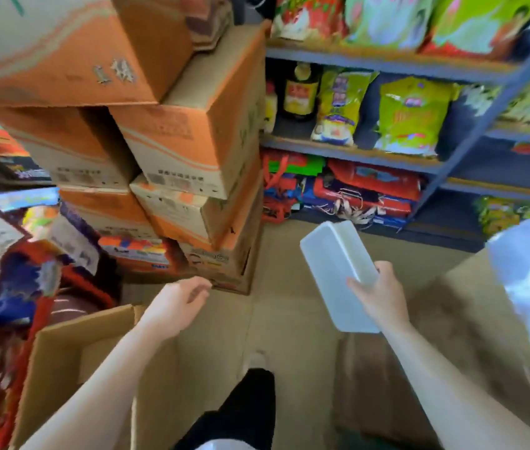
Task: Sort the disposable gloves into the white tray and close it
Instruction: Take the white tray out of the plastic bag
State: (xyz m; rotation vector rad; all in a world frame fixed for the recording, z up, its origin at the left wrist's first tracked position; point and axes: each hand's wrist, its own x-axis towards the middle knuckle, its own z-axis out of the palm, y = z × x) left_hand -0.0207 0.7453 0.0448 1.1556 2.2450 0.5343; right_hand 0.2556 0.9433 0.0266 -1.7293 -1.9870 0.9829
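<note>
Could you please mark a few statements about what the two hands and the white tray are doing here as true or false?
1. The right hand grips the closed white plastic tray. True.
2. The left hand holds a disposable glove. False: it is empty, fingers relaxed.
3. The tray rests on the floor. False: it is held in the air above the tan floor.
4. Stacked orange-and-brown cardboard boxes stand left of the blue metal shelves. True.
5. An open brown cardboard box sits below the left arm. True.
</note>
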